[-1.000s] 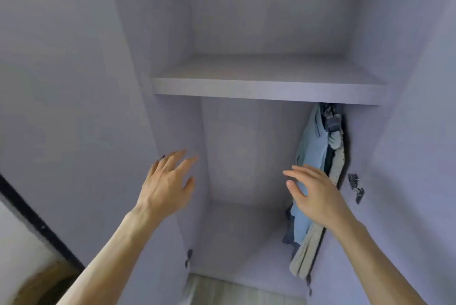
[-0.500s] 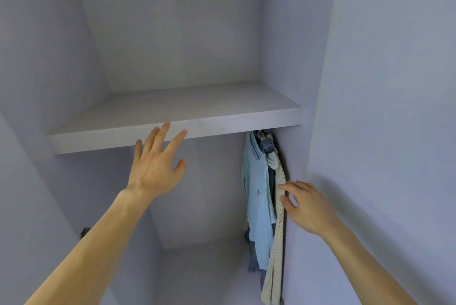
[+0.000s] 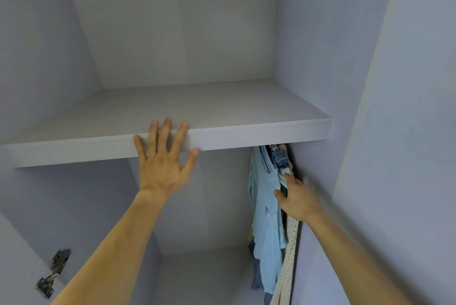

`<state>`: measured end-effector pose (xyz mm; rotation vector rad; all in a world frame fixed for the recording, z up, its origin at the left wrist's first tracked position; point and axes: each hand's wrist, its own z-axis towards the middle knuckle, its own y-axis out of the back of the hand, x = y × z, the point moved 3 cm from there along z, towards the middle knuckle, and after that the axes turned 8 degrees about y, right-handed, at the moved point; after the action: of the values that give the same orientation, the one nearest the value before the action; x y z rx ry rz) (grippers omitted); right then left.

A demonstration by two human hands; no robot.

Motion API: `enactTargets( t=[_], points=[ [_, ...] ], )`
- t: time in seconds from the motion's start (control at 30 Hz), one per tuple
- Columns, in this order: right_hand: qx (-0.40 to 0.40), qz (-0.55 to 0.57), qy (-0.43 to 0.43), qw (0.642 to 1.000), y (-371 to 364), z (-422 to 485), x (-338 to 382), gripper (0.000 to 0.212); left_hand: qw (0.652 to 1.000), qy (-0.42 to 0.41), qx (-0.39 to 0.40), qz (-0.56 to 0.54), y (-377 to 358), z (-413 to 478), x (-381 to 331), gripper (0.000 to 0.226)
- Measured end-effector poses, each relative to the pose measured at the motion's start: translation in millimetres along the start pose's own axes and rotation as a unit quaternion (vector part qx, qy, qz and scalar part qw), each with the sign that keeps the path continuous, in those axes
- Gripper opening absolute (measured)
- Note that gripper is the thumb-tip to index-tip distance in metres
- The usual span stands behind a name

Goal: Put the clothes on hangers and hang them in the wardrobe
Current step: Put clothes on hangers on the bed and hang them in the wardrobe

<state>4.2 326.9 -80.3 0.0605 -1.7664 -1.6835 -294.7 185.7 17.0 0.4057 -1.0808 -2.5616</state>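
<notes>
No words, numbers or signs can be read anywhere in the wardrobe. The only marking is a small dark emblem on the front of the hanging light blue shirt, with a tiny pale tag just beside it. Both are too small to read.

Left arm bare, stretched up and forward from lower left. Left hand flat, back toward camera, fingers straight and spread, tips laid over front edge of shelf, thumb out to right at edge's underside. Right arm bare, reaching in from lower right, blurred. Right hand against hanging clothes, index finger pointing up, thumb touching cloth; whether it grips cannot be told.
</notes>
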Motion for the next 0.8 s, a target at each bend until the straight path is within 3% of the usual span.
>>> enactTargets(
  t=[0.13, 0.3, 0.53, 0.7, 0.8],
  points=[
    [0.027, -0.077, -0.017, 0.997, -24, 38, -5, 0.045, 0.999, 0.031, -0.034, -0.017, -10, 2, -4, 0.071],
    [-0.056, -0.045, -0.023, 0.997, -39, 70, 4, 0.029, 0.997, 0.03, -0.071, -0.005, -16, 4, -3, 0.07],
    [-0.083, 0.011, -0.059, 0.995, -56, 95, 12, 0.034, 0.995, 0.022, -0.092, 0.013, -19, 4, -2, 0.071],
    [-0.085, 0.144, -0.038, 0.985, -56, 93, 12, 0.024, 0.996, 0.023, -0.089, 0.021, -19, 4, -1, 0.072],
    [-0.046, 0.318, -0.051, 0.945, -44, 90, 18, 0.027, 0.996, 0.024, -0.082, 0.018, -18, 4, -2, 0.072]
  ],
)
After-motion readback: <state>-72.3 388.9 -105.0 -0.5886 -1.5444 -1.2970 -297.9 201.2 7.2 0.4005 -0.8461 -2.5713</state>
